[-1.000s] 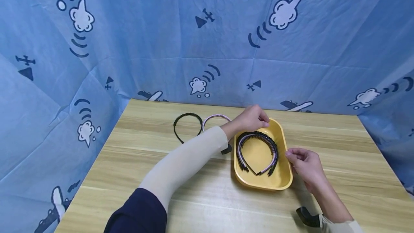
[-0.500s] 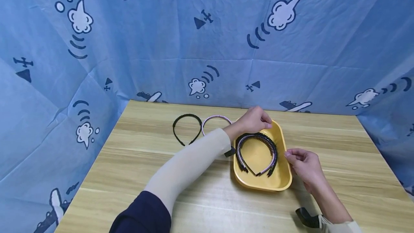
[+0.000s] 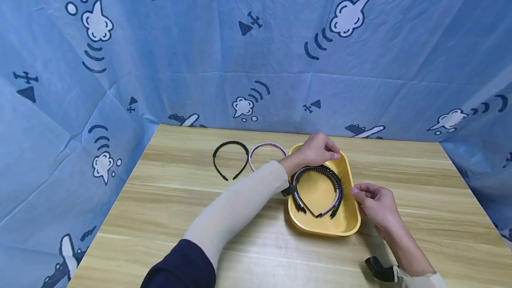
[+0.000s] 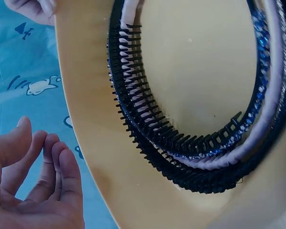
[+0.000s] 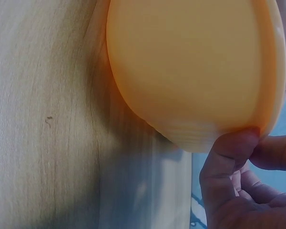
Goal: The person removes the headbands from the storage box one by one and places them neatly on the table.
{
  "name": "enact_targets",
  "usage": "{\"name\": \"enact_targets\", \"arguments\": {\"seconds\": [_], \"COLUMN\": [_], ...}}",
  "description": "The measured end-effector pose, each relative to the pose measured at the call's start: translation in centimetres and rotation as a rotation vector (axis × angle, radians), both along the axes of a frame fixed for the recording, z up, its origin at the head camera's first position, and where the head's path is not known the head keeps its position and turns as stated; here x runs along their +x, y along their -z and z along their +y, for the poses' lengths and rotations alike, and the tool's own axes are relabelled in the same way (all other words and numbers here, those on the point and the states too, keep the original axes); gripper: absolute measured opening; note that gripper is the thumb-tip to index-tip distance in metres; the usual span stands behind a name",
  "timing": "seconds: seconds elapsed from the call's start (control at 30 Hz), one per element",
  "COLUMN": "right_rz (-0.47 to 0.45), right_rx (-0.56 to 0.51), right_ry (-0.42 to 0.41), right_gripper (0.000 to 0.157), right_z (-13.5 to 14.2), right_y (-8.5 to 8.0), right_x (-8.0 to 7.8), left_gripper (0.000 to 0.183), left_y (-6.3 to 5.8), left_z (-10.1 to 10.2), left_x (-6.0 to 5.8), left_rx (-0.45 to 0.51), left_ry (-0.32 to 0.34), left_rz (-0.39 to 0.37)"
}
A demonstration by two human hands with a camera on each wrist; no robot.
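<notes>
In the head view a yellow plastic bin (image 3: 320, 228) stands on the table. Nested inside it are several headbands (image 3: 297, 190), black and lilac ones with comb teeth. Blue beading shows on one headband (image 4: 263, 43) in the left wrist view. My right hand (image 3: 378, 208) pinches the bin's right rim between thumb and fingers, clear in the right wrist view. Above the far end of the bin is my left hand (image 3: 318, 149), fingers loosely bent. From the left wrist, its thumb and fingertips stand apart with nothing between them, beside the rim.
Left of the bin, a black headband (image 3: 231, 142) and a lilac headband (image 3: 269, 144) lie on the wooden table (image 3: 160, 199), the lilac one partly behind the left forearm. A blue printed curtain (image 3: 192, 48) rises behind the table.
My left hand has drifted slightly right over the bin's far end. The right hand keeps its grip on the rim, and the headbands lie as before.
</notes>
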State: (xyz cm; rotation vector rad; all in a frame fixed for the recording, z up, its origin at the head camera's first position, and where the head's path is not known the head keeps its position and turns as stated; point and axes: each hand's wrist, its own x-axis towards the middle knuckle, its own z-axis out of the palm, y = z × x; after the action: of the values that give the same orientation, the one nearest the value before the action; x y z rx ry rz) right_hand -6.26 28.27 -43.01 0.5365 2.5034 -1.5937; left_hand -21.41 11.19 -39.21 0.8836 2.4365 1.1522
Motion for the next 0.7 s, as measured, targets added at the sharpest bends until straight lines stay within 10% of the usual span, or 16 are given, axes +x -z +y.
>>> {"name": "enact_targets", "arguments": {"seconds": [0.7], "right_rz": [0.006], "right_rx": [-0.013], "right_ry": [-0.006], "right_gripper": [0.036], "right_z": [-0.1], "right_y": [0.02], "right_x": [-0.02], "left_gripper": [0.018], "left_y": [1.02], "left_z": [0.45], "left_x": [-0.09], "left_rx": [-0.092], "left_ry": [0.013], "left_rz": [0.032]}}
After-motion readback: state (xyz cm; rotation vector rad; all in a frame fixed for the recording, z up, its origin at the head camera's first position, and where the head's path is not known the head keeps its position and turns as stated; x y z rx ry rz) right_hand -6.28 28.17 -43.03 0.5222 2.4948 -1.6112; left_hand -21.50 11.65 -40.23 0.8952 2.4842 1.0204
